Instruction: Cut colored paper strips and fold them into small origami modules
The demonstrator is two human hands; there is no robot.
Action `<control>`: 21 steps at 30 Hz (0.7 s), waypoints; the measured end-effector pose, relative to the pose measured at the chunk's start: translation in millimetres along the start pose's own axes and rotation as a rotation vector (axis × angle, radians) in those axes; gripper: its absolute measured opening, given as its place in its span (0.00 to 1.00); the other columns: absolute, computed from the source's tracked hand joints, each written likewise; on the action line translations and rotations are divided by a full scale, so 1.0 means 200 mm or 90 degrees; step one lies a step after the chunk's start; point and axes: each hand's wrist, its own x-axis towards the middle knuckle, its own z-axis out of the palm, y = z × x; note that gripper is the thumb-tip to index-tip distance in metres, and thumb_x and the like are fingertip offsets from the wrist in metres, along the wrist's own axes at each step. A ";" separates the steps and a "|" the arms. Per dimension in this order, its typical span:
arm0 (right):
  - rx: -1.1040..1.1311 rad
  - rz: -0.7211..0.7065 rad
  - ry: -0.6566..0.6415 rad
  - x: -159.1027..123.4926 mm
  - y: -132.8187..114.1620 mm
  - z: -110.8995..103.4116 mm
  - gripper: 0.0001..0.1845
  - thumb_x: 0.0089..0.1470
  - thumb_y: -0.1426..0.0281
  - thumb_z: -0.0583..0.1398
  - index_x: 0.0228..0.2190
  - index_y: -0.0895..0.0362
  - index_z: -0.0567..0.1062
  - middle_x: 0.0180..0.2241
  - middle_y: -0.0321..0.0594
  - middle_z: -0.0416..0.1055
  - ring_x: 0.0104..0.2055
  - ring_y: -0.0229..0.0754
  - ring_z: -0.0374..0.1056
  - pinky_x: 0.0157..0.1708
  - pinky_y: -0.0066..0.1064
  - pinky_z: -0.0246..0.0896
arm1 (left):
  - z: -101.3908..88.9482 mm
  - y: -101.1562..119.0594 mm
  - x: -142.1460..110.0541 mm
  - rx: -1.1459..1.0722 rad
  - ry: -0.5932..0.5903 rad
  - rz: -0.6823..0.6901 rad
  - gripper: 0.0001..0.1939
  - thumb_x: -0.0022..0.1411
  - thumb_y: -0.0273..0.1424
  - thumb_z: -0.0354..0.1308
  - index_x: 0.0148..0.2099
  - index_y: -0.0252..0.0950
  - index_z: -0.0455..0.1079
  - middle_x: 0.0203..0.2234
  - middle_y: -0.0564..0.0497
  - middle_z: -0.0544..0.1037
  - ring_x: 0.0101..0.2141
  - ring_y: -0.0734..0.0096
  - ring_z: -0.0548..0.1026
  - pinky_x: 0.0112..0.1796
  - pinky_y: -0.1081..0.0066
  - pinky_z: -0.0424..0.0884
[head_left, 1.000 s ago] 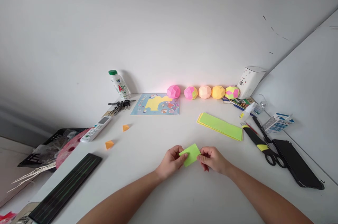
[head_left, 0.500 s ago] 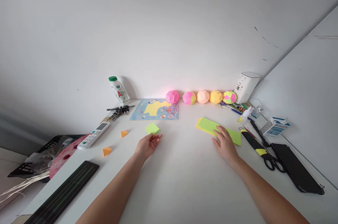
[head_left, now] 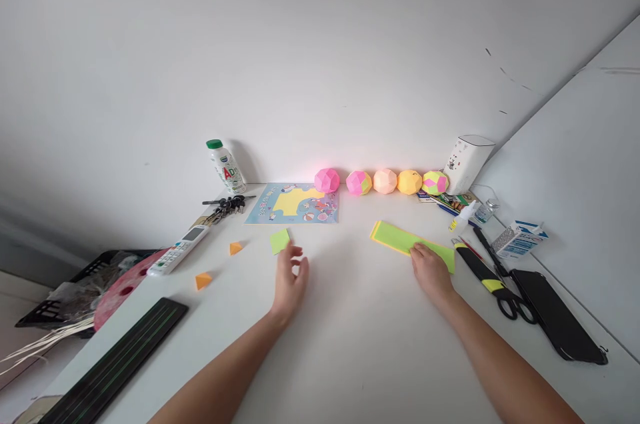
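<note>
A small light-green paper square [head_left: 280,241] lies on the white table, left of the middle. My left hand [head_left: 291,279] is just in front of it, fingers half curled and apart, the fingertips at its near corner; I see nothing held. To the right lies a stack of long paper strips [head_left: 395,237], green on top with yellow showing along the left edge. My right hand [head_left: 431,269] has its fingers together on the strips' near edge, closed there; its thumb is hidden. Two orange folded paper pieces, one nearer [head_left: 203,281] and one farther [head_left: 235,248], sit at the left.
Several faceted paper balls [head_left: 385,181] line the wall beside a blue printed card [head_left: 259,212]. Left are a bottle [head_left: 226,169], keys [head_left: 227,209], a remote [head_left: 179,251] and a long black bar [head_left: 117,364]. Right are scissors [head_left: 493,284], a glue bottle [head_left: 463,216] and a black case [head_left: 557,314].
The green square has turned slightly and shifted left, and my left hand has drawn back from it with fingers apart. My right hand's fingers have come together at the strips' near edge.
</note>
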 end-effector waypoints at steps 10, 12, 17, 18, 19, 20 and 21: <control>0.014 0.026 0.027 0.01 -0.01 0.00 0.15 0.51 0.80 0.50 0.23 0.59 0.74 0.34 0.50 0.75 0.40 0.48 0.71 0.37 0.35 0.64 | 0.02 -0.02 -0.14 0.605 -0.708 0.609 0.31 0.65 0.42 0.42 0.66 0.38 0.41 0.63 0.44 0.46 0.62 0.53 0.43 0.59 0.51 0.42; 0.021 0.033 0.028 0.01 -0.01 -0.01 0.15 0.52 0.79 0.50 0.22 0.59 0.73 0.33 0.48 0.75 0.36 0.47 0.71 0.34 0.33 0.63 | 0.02 -0.02 -0.14 0.613 -0.701 0.611 0.31 0.65 0.43 0.41 0.66 0.39 0.40 0.63 0.44 0.46 0.62 0.54 0.43 0.59 0.52 0.42; 0.041 0.047 0.029 0.00 0.00 -0.02 0.15 0.51 0.78 0.50 0.20 0.57 0.72 0.29 0.46 0.75 0.33 0.45 0.69 0.30 0.30 0.59 | 0.02 -0.02 -0.14 0.594 -0.687 0.620 0.31 0.64 0.43 0.42 0.66 0.39 0.41 0.63 0.45 0.48 0.62 0.54 0.45 0.59 0.53 0.43; 0.044 0.051 0.030 0.00 0.00 -0.03 0.15 0.51 0.78 0.50 0.20 0.57 0.72 0.29 0.45 0.75 0.33 0.44 0.69 0.29 0.30 0.58 | 0.02 -0.03 -0.13 0.593 -0.687 0.620 0.31 0.64 0.43 0.42 0.66 0.39 0.41 0.63 0.45 0.48 0.62 0.55 0.45 0.59 0.53 0.43; 0.047 0.055 0.032 0.00 0.00 -0.03 0.15 0.51 0.77 0.50 0.20 0.57 0.72 0.29 0.45 0.75 0.32 0.44 0.69 0.29 0.29 0.57 | 0.02 -0.03 -0.13 0.594 -0.686 0.621 0.31 0.64 0.43 0.42 0.66 0.39 0.41 0.63 0.45 0.48 0.62 0.55 0.45 0.59 0.53 0.43; 0.050 0.060 0.034 0.00 0.00 -0.04 0.15 0.52 0.76 0.50 0.19 0.57 0.71 0.29 0.45 0.74 0.31 0.43 0.69 0.28 0.29 0.56 | 0.02 -0.03 -0.13 0.595 -0.685 0.621 0.31 0.64 0.43 0.42 0.66 0.39 0.41 0.63 0.45 0.48 0.62 0.55 0.45 0.59 0.53 0.43; 0.053 0.064 0.034 0.01 -0.01 -0.04 0.15 0.53 0.74 0.50 0.19 0.57 0.71 0.28 0.44 0.74 0.30 0.43 0.68 0.26 0.29 0.55 | 0.02 -0.03 -0.13 0.597 -0.685 0.621 0.31 0.64 0.43 0.42 0.65 0.39 0.41 0.63 0.45 0.48 0.62 0.55 0.45 0.59 0.53 0.43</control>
